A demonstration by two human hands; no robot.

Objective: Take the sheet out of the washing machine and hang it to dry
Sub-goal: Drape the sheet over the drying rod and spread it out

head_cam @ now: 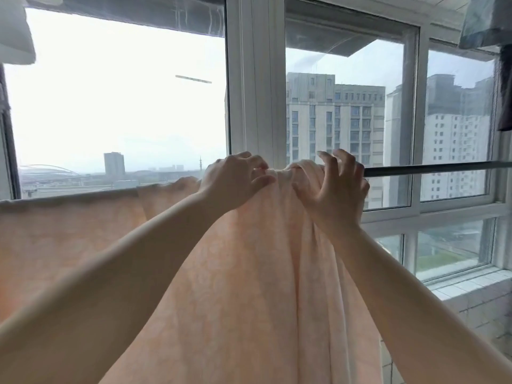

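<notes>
A pale peach patterned sheet [249, 273] hangs over a horizontal metal drying rod [432, 169] in front of the window. To the left it lies spread flat along the rod; in the middle it is bunched into folds. My left hand [235, 181] grips the bunched top of the sheet at the rod. My right hand [336, 187] holds the right edge of the bunch, its fingers curled over the cloth and the rod. The rod's right part is bare. The washing machine is out of sight.
A large white-framed window [256, 79] stands close behind the rod, with a tiled sill [471, 284] at the lower right. Other laundry hangs at the top left [15, 29] and top right [487, 20]. A dark cloth [505, 90] hangs at the right edge.
</notes>
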